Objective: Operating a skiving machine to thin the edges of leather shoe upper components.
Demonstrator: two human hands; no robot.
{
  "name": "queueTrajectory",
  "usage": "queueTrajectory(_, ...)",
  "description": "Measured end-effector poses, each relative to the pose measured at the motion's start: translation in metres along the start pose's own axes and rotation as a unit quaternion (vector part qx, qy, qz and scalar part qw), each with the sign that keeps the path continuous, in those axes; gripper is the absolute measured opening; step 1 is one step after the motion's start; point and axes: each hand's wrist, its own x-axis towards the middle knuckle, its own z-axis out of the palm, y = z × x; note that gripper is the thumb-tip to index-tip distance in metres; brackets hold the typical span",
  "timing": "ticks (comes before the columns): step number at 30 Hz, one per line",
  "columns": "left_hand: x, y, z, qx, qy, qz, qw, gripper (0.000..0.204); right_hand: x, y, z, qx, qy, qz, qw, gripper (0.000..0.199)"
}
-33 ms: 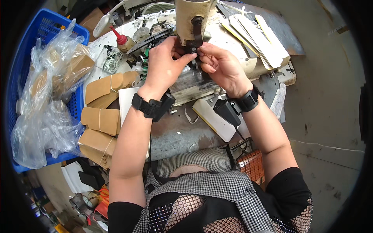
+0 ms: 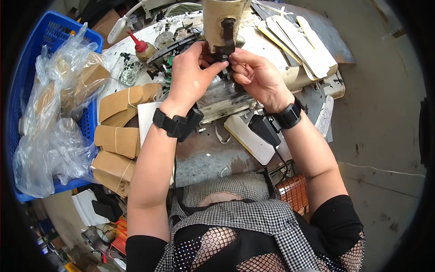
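Note:
A worn cream machine head (image 2: 216, 22), like that of an industrial sewing machine, hangs over a dark work area with a black lever (image 2: 228, 34) on its front. My left hand (image 2: 189, 77) reaches in from the left under the head, thumb and fingers drawn together by the small dark parts there. Opposite it, my right hand (image 2: 262, 79) pinches with thumb and forefinger at the same spot, its other fingers curled. Whatever the fingertips grip is too small and partly hidden to name. Below both hands lies the machine bed (image 2: 217, 106).
Bundles of tan pieces (image 2: 118, 141) tied with string lie left, beside a blue crate (image 2: 95, 41) holding plastic bags (image 2: 54, 131). A red-capped bottle (image 2: 141, 46) and tangled white thread (image 2: 130, 72) sit behind. Long white pieces (image 2: 297, 45) are stacked right; another white piece (image 2: 249, 138) lies in front.

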Motion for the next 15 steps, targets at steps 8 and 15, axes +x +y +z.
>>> queueTrajectory(8, 0.007, -0.016, 0.004, -0.025, 0.021, 0.043, 0.999, 0.035, 0.002, -0.003, 0.006, 0.059, -0.012, 0.026, 0.998, 0.01)
queueTrajectory(15, 0.006, -0.018, 0.008, -0.073, 0.015, 0.035, 0.997, 0.032, -0.015, 0.002, 0.018, -0.027, 0.092, -0.013, 0.995, 0.013)
